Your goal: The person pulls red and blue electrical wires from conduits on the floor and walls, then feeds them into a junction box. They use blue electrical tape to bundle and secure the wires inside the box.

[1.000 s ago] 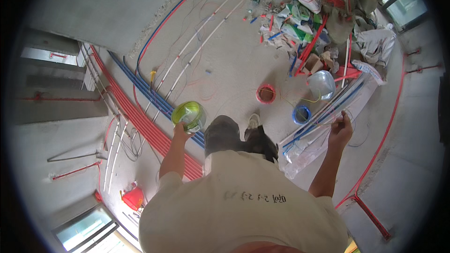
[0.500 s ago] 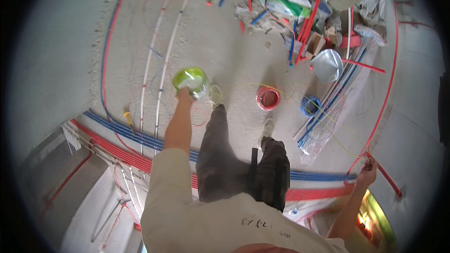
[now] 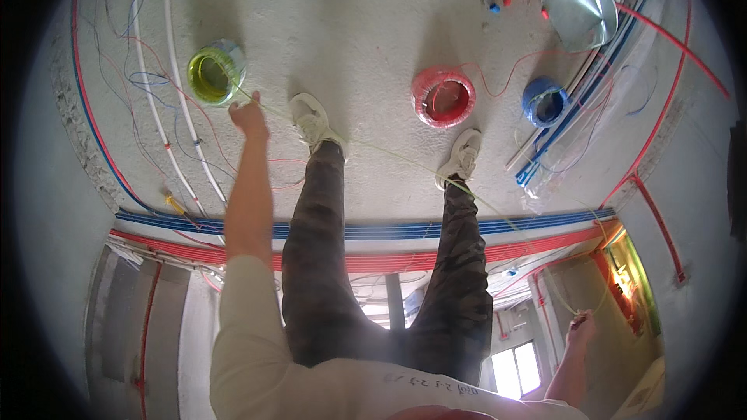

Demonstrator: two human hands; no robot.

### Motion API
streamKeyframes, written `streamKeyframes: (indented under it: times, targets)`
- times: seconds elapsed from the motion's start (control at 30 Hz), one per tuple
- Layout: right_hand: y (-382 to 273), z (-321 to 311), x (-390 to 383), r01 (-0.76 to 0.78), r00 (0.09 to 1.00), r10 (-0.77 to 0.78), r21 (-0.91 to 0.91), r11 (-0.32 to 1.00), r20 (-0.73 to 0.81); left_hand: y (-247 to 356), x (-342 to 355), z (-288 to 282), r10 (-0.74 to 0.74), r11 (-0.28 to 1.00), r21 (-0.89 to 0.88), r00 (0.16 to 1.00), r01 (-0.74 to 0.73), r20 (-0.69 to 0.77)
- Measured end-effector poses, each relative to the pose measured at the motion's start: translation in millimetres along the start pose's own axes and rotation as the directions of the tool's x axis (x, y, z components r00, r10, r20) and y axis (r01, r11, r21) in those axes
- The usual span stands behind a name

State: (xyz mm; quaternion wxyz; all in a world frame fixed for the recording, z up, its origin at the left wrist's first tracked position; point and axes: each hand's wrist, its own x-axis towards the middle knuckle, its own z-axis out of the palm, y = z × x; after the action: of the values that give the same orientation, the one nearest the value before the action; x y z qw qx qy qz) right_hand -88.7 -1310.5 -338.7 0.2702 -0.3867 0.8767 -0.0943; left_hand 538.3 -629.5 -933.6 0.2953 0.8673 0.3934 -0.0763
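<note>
A coil of yellow-green electrical wire point(image 3: 204, 78), partly wrapped in clear film, sits on the floor at the left. Just beside it my left hand point(image 3: 249, 118) has its fingers closed on the strand that comes off the coil. That thin yellow-green wire point(image 3: 412, 162) crosses in front of my shoes and legs to the lower right. There my right hand point(image 3: 580, 328) is closed round the wire, with a small loop near the fingers. A red wire coil point(image 3: 424, 92) and a smaller blue wire coil point(image 3: 531, 105) stand to the right of my feet.
White conduits point(image 3: 179, 70) and loose wires lie at the left. Rows of blue pipes point(image 3: 389, 230) and red pipes point(image 3: 389, 262) run crosswise by my legs. A silvery round container point(image 3: 582, 15), loose pipes and plastic film lie at the upper right, against the wall.
The yellow-green coil has gone from my left hand to the floor, and that hand now grips its wire. My right hand has drawn back from the wall side, still with the wire.
</note>
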Motion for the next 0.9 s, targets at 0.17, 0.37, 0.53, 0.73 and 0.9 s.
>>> streamKeyframes:
  times: [0.17, 0.37, 0.53, 0.73, 0.9]
  targets:
    - [118, 59, 4, -0.132, 0.958, 0.21, -0.35, 0.927, 0.195, 129, -208, 65, 0.81, 0.56, -0.073, 0.527, -0.825, 0.258]
    - [156, 299, 110, 0.674, 0.709, -0.271, -0.512, 0.532, 0.652, 113, -315, 195, 0.605, 0.482, -0.163, 0.193, -0.861, 0.772]
    - [60, 556, 107, 0.966, 0.191, -0.746, 0.01, 0.257, 0.638, 77, -347, 248, 0.353, 0.639, 0.093, 0.399, -0.763, 0.847]
    - [67, 695, 263, 0.746, 0.666, -0.45, -0.533, 0.4, 0.595, 68, -344, 265, 0.418, 0.624, 0.101, 0.441, -0.775, 0.794]
    - [51, 674, 245, 0.825, 0.503, -0.599, -0.554, 0.116, 0.624, 122, -330, 216, 0.149, 0.728, 0.355, 0.64, -0.587, 0.753]
